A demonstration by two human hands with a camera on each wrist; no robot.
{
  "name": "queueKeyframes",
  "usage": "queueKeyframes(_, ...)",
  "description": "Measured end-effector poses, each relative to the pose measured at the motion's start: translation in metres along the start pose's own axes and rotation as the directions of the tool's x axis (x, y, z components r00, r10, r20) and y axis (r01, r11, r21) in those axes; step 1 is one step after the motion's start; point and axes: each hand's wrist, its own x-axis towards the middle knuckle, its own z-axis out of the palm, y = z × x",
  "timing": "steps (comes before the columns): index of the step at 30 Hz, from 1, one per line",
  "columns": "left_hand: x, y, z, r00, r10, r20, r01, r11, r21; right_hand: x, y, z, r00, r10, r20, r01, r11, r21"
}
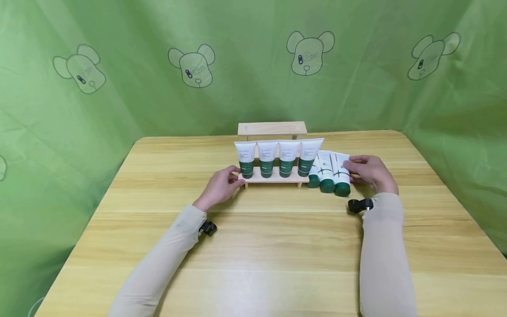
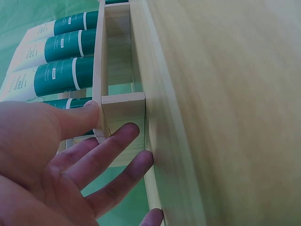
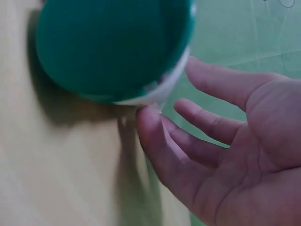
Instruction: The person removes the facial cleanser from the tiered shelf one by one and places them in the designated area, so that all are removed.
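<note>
A small two-tier wooden rack (image 1: 273, 179) stands at the back of the table with several white-and-green squeeze tubes (image 1: 266, 158) upright in a row on its lower shelf. My left hand (image 1: 221, 188) grips the left end of that shelf; in the left wrist view its thumb (image 2: 77, 120) lies along the shelf and the fingers are below, by the leg. Three more squeeze tubes lie to the right of the rack. My right hand (image 1: 371, 172) pinches the rightmost lying tube (image 1: 341, 169) at its edge between thumb and finger. Its green cap (image 3: 113, 47) looms large in the right wrist view.
The rack's upper shelf (image 1: 272, 128) rises behind the standing tubes. A green curtain (image 1: 253, 66) with printed bear heads hangs behind the wooden table (image 1: 277, 251). A black wrist camera (image 1: 359, 205) sits by the right cuff, another (image 1: 208, 227) by the left.
</note>
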Motion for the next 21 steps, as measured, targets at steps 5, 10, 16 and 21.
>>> queueKeyframes(5,0.001,0.001,-0.001,1.000,0.008,0.001,-0.008,1.000,0.007,-0.013,-0.012,-0.005,0.992,-0.085,-0.095,0.083,0.996,-0.023)
queueKeyframes(10,0.000,0.000,-0.002,1.000,0.016,-0.001,-0.016,1.000,0.010,-0.028,-0.036,-0.010,0.943,-0.209,-0.260,0.200,0.978,-0.058)
queueKeyframes(16,-0.001,0.001,-0.002,1.000,0.003,0.003,-0.003,1.000,0.007,-0.049,-0.063,-0.012,0.876,-0.336,-0.344,0.317,0.942,-0.112)
queueKeyframes(21,-0.001,0.000,-0.001,1.000,0.007,0.005,-0.007,1.000,0.009,-0.060,-0.076,-0.009,0.838,-0.419,-0.351,0.398,0.908,-0.133)
